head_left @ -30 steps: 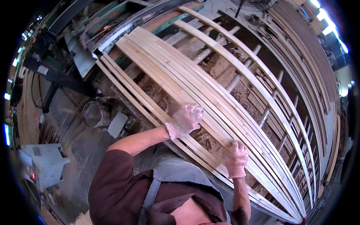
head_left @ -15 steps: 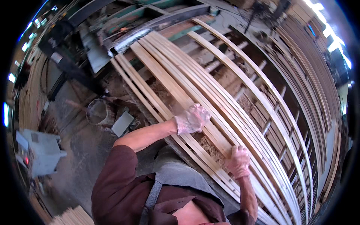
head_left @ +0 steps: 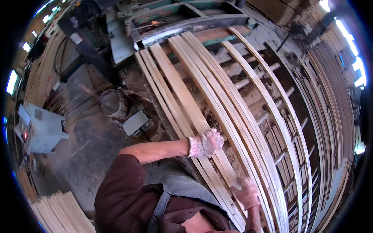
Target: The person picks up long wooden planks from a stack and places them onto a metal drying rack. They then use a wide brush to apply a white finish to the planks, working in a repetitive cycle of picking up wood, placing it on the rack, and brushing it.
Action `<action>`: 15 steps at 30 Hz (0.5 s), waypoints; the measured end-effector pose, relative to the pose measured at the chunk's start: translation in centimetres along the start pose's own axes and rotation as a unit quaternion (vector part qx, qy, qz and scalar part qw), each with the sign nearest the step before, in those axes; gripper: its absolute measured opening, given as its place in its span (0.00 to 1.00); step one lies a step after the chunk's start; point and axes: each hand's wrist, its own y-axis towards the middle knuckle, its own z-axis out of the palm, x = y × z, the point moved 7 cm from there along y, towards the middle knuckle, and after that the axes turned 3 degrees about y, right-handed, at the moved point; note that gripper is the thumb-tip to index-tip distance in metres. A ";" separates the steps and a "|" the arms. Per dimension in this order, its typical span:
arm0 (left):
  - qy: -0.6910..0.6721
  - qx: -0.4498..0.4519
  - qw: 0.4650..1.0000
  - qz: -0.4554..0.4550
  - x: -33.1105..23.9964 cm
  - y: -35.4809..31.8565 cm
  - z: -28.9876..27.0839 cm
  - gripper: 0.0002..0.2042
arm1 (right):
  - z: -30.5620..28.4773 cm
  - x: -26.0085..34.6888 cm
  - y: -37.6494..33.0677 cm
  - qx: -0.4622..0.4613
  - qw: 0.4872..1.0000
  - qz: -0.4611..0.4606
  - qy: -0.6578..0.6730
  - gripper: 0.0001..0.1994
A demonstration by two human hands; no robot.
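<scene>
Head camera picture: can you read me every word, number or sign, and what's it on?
No text can be read.
Pale label on the dark machine arm: too small and blurred.
Dark panel on the grey box: too small to tell.
Boards: no writing I can make out.

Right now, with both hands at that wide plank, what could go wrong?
1. The left hand curls over the wide plank, so its fingers might get pinched if the plank shifted against the plank group on its right.
2. The narrow strips lie close along its left side; a sideways swing could knock them.
3. The right hand is blurred, so I can't confirm a firm hold; its end might slip.
</scene>
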 end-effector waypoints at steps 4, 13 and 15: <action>-0.213 0.013 0.977 0.015 2.4 -0.2 -4.0 0.29 | -4.8 -2.7 3.1 -0.201 0.979 0.038 -0.009 0.41; 0.021 0.054 0.998 -0.015 6.9 5.7 -1.5 0.49 | -2.6 -2.0 6.2 -0.223 0.970 0.050 -0.080 0.45; 0.051 0.075 0.996 -0.008 7.5 6.6 -0.9 0.49 | -2.9 -2.9 6.8 -0.225 0.969 0.074 -0.070 0.44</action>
